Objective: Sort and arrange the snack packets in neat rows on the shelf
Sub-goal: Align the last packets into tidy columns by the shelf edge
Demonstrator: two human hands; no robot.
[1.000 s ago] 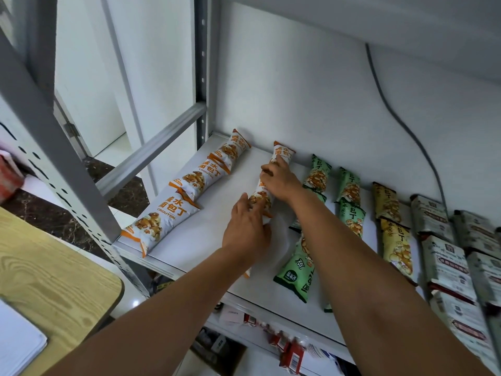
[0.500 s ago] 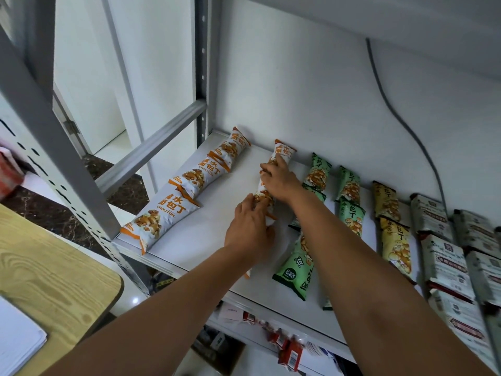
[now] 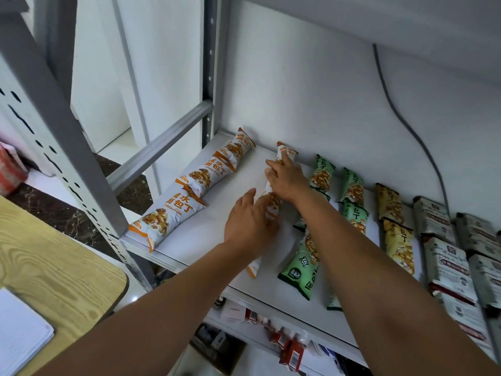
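Note:
On the white shelf (image 3: 214,229), orange-and-white crouton packets (image 3: 170,213) form one row along the left edge. A second orange row runs beside it. My right hand (image 3: 287,180) curls its fingers over that row's far packet (image 3: 288,151). Just in front, my left hand (image 3: 248,223) lies flat on the middle packet (image 3: 274,202), thumb spread to the left. The end of another orange packet (image 3: 254,267) shows below my left wrist. Green packets (image 3: 301,270), yellow packets (image 3: 398,245) and grey-white packets (image 3: 444,261) lie in rows to the right, partly hidden by my right forearm.
A grey perforated upright (image 3: 54,109) and a crossbar (image 3: 162,147) frame the shelf's left side. A wooden table (image 3: 54,253) with a white notebook (image 3: 19,340) stands at lower left. Red boxes (image 3: 292,348) sit on the shelf below. A grey cable (image 3: 406,131) runs down the back wall.
Both hands have stayed on the second orange row. My right hand has slid slightly toward the back packet, and my left hand has closed up behind it.

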